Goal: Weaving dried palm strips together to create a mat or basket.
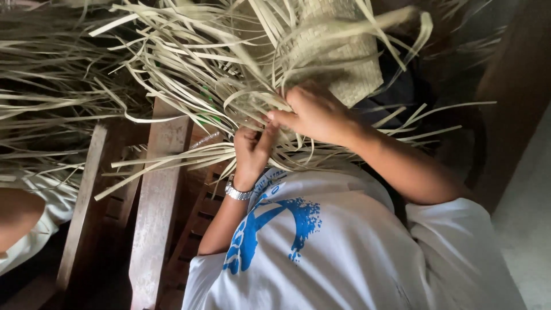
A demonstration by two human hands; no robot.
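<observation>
Shirt: we are wearing a white T-shirt (356,252) with a blue splashed print on the chest; it is filling the lower middle of the view, nearest the camera.
Watch: we are wearing a silver metal wristwatch (237,191) on the wrist that is reaching up on the left of the view.
Left hand: our left hand (252,152) is curling in, fingers pressed together, and is pinching a few pale strips between thumb and fingertips.
Right hand: our right hand (313,112) is lying over the strips just beside the other hand, fingers bent and gripping the bundle where the loose ends are meeting the woven part; its thumb is touching the left hand's fingertips.
Weaving: we are holding a partly woven mat (344,51) of flat, dry, straw-coloured leaf strips, its tight checkered weave sitting above the hands at top centre.
Loose strips: long unwoven strips (172,63) are fanning out from the woven part to the left and right, some curling, some hanging over the bench.
Bench: worn brown wooden slats (158,201) are running under the strips at lower left.
Other person: a bare arm in a white sleeve (23,218) is showing at the left edge.
Labels: only the blue shirt print is showing.
</observation>
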